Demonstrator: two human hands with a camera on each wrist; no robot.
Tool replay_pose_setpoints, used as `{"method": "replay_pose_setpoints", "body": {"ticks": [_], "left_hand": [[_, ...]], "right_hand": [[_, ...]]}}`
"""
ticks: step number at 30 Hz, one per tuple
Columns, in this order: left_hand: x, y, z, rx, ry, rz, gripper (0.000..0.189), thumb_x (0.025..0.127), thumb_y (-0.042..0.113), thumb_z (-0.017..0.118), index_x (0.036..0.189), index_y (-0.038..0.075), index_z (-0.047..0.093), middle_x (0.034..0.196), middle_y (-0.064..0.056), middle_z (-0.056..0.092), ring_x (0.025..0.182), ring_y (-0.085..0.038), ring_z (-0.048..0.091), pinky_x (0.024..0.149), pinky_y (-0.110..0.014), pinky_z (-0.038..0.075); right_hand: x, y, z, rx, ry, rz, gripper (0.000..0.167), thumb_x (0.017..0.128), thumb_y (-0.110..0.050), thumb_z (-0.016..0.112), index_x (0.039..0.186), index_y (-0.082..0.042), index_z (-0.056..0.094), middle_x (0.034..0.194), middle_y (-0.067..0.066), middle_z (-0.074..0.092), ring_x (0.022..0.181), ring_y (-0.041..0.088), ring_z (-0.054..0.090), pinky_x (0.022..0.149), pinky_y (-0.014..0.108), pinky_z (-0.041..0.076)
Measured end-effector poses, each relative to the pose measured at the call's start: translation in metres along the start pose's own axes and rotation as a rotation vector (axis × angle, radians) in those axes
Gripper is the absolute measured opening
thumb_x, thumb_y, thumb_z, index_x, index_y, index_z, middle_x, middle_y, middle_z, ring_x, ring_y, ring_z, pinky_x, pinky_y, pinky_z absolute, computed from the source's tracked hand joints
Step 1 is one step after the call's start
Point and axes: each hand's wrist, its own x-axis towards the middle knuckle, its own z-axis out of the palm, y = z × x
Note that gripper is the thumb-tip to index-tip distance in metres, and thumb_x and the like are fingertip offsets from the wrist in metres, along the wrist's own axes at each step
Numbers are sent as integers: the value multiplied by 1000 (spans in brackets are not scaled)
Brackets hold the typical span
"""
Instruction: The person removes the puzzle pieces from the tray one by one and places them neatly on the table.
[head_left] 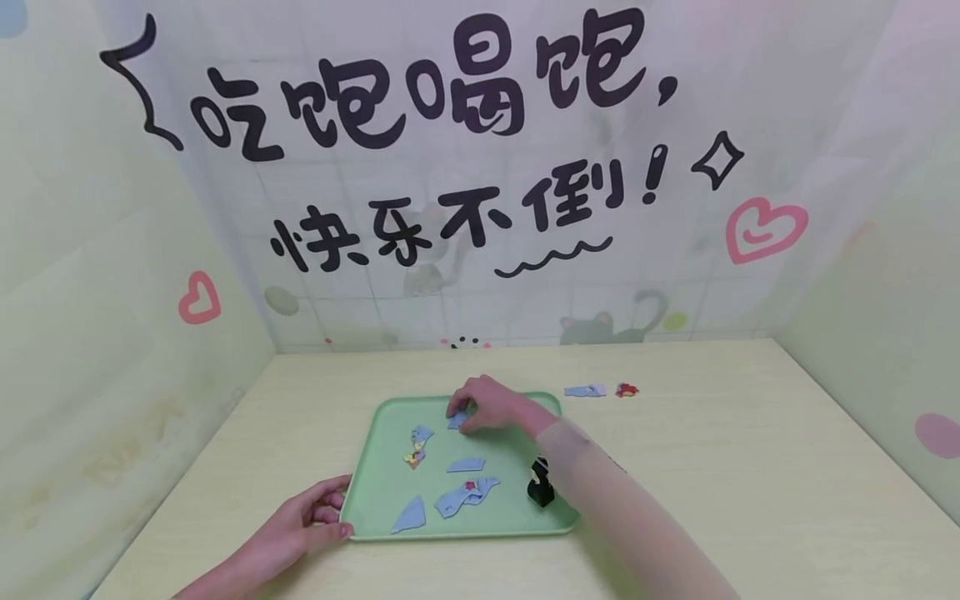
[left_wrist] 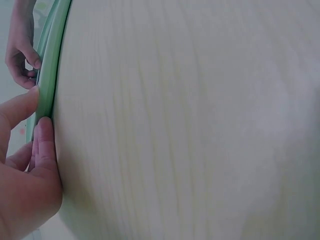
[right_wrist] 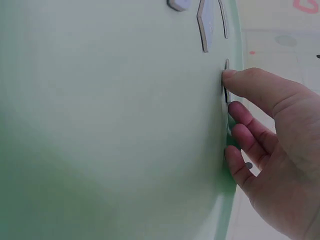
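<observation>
A light green tray lies on the table, and my left hand grips its near left corner. Seen from the left wrist, thumb and fingers bracket the tray's rim. Over the far side of the tray, my right hand pinches a small flat blue piece. The right wrist view has my thumb on this thin piece. Around it on the tray lie a blue-and-yellow piece, a four-sided piece, a piece with a red patch and a pointed piece.
A small black-and-white figure stands at the tray's right, partly behind my right forearm. Beyond the tray, a flat blue piece and a red piece lie on the table. Printed fabric walls enclose the table's back and sides.
</observation>
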Motion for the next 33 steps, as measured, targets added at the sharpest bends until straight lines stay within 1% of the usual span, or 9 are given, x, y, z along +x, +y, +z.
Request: {"method": "replay_pose_setpoints", "body": {"ticks": [4,10,16,21,23,28,33], "left_hand": [[0,-1,0,3,0,-3,80,87,12,72,150,-11,27,120,-18,48,89,-4,52,78,-17,48],[1,-1,0,5,4,-20,81,87,12,72,150,-10,27,120,-17,48,89,-5,52,78,-17,48],[1,1,1,4,6,-15,81,86,11,73,150,-10,27,120,-18,48,89,-5,52,78,-17,48],[1,1,0,-3,3,-11,80,87,11,72,150,-11,27,120,-17,48,89,-4,52,78,-17,48],[1,0,0,1,0,-6,80,87,12,72,150,-10,27,120,-17,48,89,-4,52,78,-17,48],[1,-1,0,1,3,-9,80,87,11,72,149,-11,27,119,-17,48,89,-4,52,78,-17,48],[1,0,0,-2,1,-16,81,86,11,72,150,-11,26,120,-18,48,89,-4,52,78,-17,48]], "right_hand": [[-1,3,0,32,-19,-18,28,85,-14,76,112,-16,72,111,2,66,106,16,57,97,30,45],[-4,5,-1,80,-62,6,27,86,-15,76,111,-21,69,111,-2,62,104,12,55,96,27,45],[-8,3,-6,54,-71,-10,31,84,-16,77,114,-21,69,109,-3,63,102,13,54,94,27,44],[-11,4,-9,-11,-61,-22,37,84,-20,78,120,-23,70,111,-5,64,106,13,54,96,28,42],[-13,6,-10,-28,-52,-35,37,83,-21,78,119,-23,71,112,-6,64,107,12,54,97,28,42],[-18,8,-16,-14,-20,-45,36,81,-20,79,116,-23,73,113,-6,63,109,14,53,98,30,41],[-25,10,-26,6,12,-41,33,83,-18,78,115,-21,73,114,-4,64,111,18,52,97,34,40]]}}
